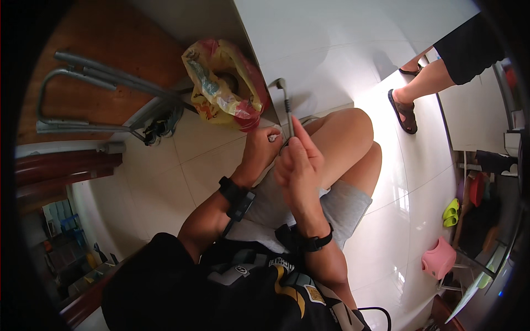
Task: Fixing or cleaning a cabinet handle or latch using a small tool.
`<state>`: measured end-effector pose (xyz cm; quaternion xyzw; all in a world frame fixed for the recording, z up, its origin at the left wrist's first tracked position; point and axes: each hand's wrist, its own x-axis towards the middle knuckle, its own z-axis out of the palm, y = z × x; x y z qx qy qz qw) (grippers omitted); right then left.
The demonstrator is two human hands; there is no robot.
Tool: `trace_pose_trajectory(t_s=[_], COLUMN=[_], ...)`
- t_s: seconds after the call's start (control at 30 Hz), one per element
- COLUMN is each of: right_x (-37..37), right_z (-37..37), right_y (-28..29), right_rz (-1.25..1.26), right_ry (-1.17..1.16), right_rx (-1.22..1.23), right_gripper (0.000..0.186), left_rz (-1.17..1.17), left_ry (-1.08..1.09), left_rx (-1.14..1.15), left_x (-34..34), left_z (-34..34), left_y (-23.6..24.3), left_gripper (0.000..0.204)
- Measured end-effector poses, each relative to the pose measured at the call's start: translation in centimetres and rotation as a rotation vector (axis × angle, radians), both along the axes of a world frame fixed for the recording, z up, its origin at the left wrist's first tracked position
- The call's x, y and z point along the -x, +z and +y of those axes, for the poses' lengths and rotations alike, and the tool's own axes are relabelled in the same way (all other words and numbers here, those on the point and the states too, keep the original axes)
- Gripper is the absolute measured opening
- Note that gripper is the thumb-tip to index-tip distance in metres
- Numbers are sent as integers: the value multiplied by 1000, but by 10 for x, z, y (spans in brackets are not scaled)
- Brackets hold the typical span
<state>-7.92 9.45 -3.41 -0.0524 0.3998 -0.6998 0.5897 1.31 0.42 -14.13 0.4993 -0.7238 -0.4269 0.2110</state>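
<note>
My right hand (298, 163) grips a slim grey metal stick-like tool (287, 107) held upright, with a bent dark head and a ribbed neck at its top. My left hand (259, 149) is closed on a small whitish thing (273, 138), partly hidden by the fingers, just left of my right hand and over my bare knees. Beyond both hands a yellow and red plastic bag (210, 77), open at the top, stands against the white cabinet front (331, 33) with a dark object inside.
Folded metal tubing (88, 77) leans at the left above dark shoes (157, 132). Red wooden furniture (72, 165) is lower left. At upper right stands another person's leg (425, 83) in sandals. Green slippers (450, 212) and a pink stool (439, 254) are at right.
</note>
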Motion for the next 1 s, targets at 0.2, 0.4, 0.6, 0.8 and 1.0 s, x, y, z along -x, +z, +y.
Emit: trace_pose_trajectory(t_s=[0.2,0.4,0.6,0.8,1.0], right_x=[3,5,5,5,11], right_z=[0,-1,-4,-3,-6], right_y=[17,5,8,28,3], right_rz=[85,48,148,33,-30], right_ry=[15,-18,-29,18,-64], right_rx=[111,-3,67,75,-31], right_gripper=[45,46,45,44,46], left_rz=[-43,-45,-30,-4,9], left_ry=[0,41,46,18,27], left_rx=[-21,-40,-39,-13,-27], left_x=[-14,-9,-1,-8,-10], left_z=[9,8,8,7,13], left_y=[-12,-13,-2,-12,-16], left_gripper=[24,24,22,23,25])
